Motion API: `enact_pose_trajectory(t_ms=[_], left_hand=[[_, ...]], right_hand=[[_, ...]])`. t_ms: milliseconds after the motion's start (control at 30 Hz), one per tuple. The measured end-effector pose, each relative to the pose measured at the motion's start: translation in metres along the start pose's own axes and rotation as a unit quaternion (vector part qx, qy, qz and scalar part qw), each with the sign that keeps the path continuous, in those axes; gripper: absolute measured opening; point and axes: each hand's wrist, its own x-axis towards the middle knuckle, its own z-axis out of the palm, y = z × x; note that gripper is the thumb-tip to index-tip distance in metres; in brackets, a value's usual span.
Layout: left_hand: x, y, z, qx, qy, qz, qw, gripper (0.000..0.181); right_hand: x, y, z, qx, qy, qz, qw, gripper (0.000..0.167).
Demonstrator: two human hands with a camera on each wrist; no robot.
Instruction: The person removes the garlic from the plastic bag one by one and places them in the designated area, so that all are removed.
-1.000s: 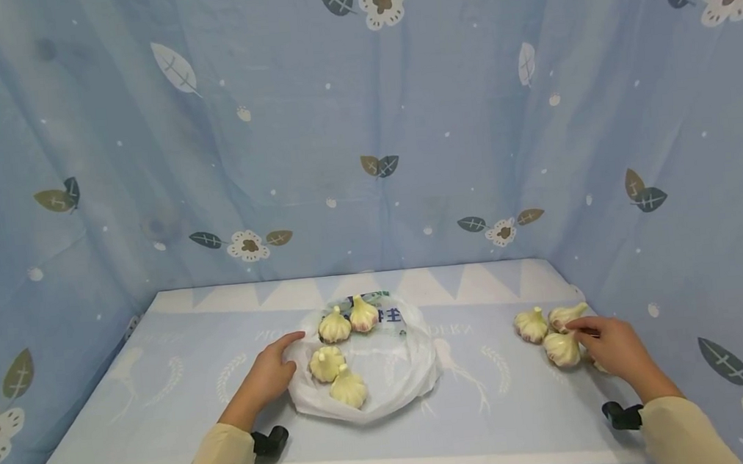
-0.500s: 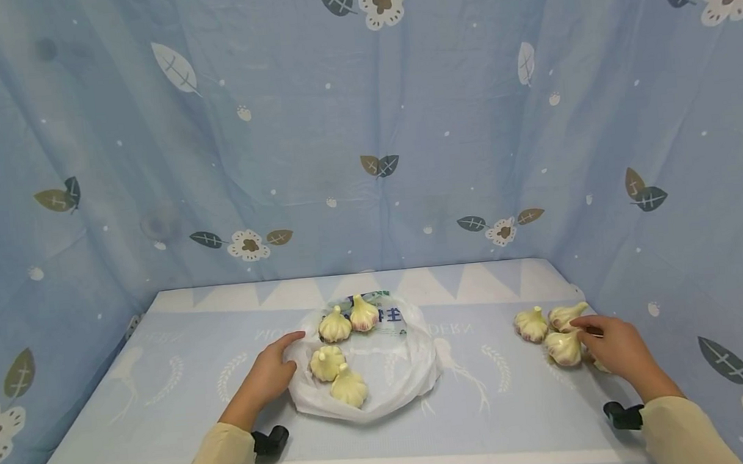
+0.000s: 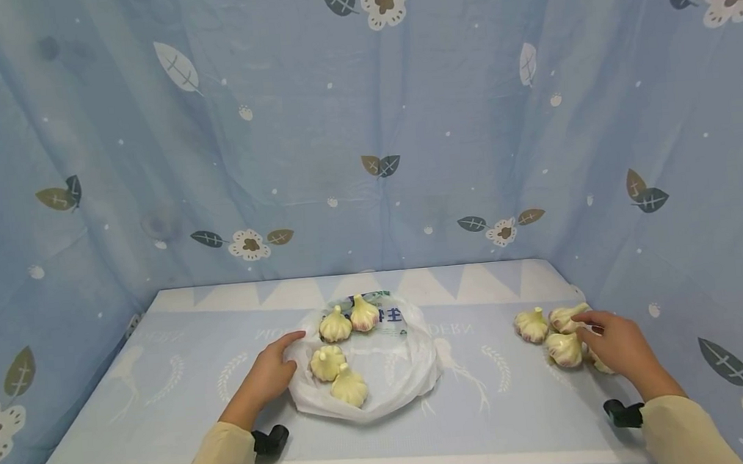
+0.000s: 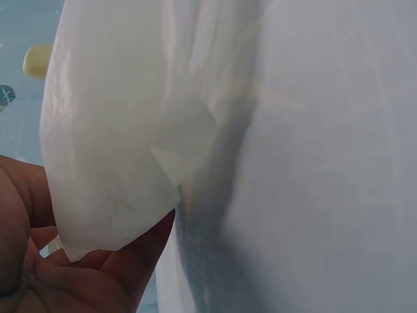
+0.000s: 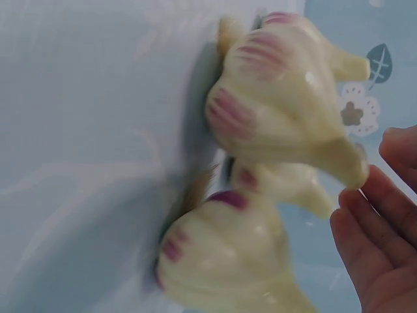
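Note:
A white plastic bag (image 3: 386, 404) lies spread on the table with its mouth up, several garlic bulbs (image 3: 348, 386) inside it. My left hand (image 3: 266, 374) holds the bag's left rim; in the left wrist view the bag's side (image 4: 111, 150) runs between thumb and fingers. At the right of the table, another group of garlic bulbs (image 3: 564, 349) sits close together. Over that group is my right hand (image 3: 617, 347). In the right wrist view its fingertips (image 5: 352, 202) are at the stem of one garlic bulb (image 5: 280, 98), with the thumb apart from it.
A patterned cloth covers the table (image 3: 183, 425). Blue floral curtains (image 3: 361, 115) stand behind it and at both sides; the right one is close to my right hand. Black wrist mounts (image 3: 272, 441) sit under each forearm.
The right hand has shifted very slightly to the right at the garlic group, and one bulb there has nudged slightly right. The left hand and the bag look unmoved.

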Motion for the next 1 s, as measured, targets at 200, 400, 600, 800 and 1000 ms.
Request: enact_pose_trajectory(t_ms=[200, 400, 600, 800, 1000], left_hand=[[0.001, -0.001, 0.000, 0.001, -0.001, 0.000, 1.0000, 0.060], [0.001, -0.002, 0.000, 0.000, 0.000, -0.003, 1.0000, 0.060], [-0.001, -0.001, 0.001, -0.004, 0.000, -0.009, 1.0000, 0.060], [-0.003, 0.002, 0.000, -0.004, 0.002, -0.011, 0.9999, 0.060], [-0.003, 0.001, 0.000, -0.006, 0.006, -0.011, 0.9999, 0.059]], right_hand=[[0.003, -0.011, 0.000, 0.000, -0.003, -0.012, 0.9999, 0.039], [0.004, -0.032, -0.003, 0.008, -0.004, -0.023, 0.9997, 0.046], [0.006, -0.050, -0.002, 0.001, 0.006, -0.056, 0.9984, 0.040], [0.010, -0.062, 0.007, 0.010, 0.026, -0.092, 0.9953, 0.035], [0.015, -0.073, 0.013, 0.017, 0.020, -0.107, 0.9939, 0.036]])
